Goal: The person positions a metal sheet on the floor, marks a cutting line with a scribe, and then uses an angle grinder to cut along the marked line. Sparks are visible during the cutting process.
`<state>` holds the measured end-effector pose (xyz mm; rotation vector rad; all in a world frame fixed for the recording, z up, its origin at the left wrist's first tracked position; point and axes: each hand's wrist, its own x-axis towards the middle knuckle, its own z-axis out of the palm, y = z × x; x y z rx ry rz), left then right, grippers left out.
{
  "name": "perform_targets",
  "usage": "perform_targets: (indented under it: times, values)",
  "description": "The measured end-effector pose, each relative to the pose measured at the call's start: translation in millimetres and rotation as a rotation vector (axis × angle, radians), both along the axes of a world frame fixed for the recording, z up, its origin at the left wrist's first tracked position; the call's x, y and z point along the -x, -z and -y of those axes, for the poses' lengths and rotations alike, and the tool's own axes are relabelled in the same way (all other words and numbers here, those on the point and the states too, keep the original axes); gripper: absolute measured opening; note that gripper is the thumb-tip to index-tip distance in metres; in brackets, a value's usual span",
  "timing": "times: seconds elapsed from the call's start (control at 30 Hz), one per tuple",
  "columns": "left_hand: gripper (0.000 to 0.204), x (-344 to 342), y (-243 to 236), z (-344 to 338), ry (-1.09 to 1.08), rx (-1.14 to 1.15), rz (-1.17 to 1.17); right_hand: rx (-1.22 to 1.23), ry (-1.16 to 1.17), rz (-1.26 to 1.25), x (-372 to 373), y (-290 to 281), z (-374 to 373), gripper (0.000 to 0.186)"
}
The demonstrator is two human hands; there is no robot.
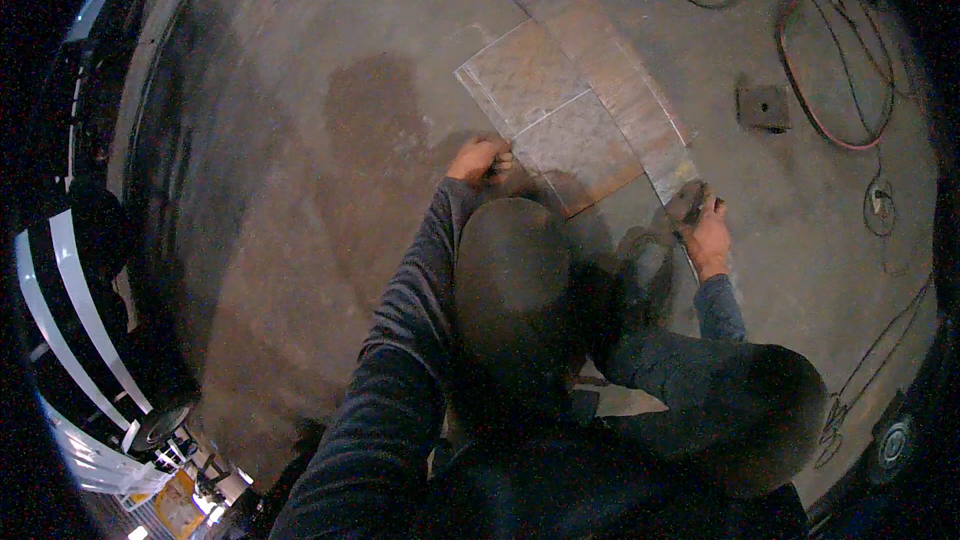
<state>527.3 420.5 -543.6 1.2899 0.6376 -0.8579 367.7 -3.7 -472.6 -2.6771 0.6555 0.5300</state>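
1. Plates [582, 148] lie on concrete [380, 10] beside a metal strip [628, 80].
2. Left hand [480, 161], curled at their edge, grip unclear, should steady them.
3. Right hand [709, 236], apart, clasps a dark block [685, 202]: best kept flat.

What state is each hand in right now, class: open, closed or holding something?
Left hand: curled at the edge of a metal plate; whether it grips cannot be told.
Right hand: closed, holding a dark block.
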Motion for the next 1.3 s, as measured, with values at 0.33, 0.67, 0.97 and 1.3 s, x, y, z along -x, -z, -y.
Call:
perform_targets:
  times: [0.33,0.67,0.97,1.3]
  values:
    - [0.02,-5,-2,10,0.036,-0.056,0.052,0.034,0.014,-0.174,-9,9,30,0.072]
    - [0.014,2,15,-15,0.108,-0.069,0.198,-0.321,-0.104,-0.088,-18,-4,18,0.062]
    - [0.018,-17,62,-24,0.235,0.242,0.016,-0.389,-0.033,0.044,5,-3,28,0.051]
    - [0.015,-6,63,-30,0.292,-0.073,0.487,-0.613,0.233,0.171,132,-12,73,0.037]
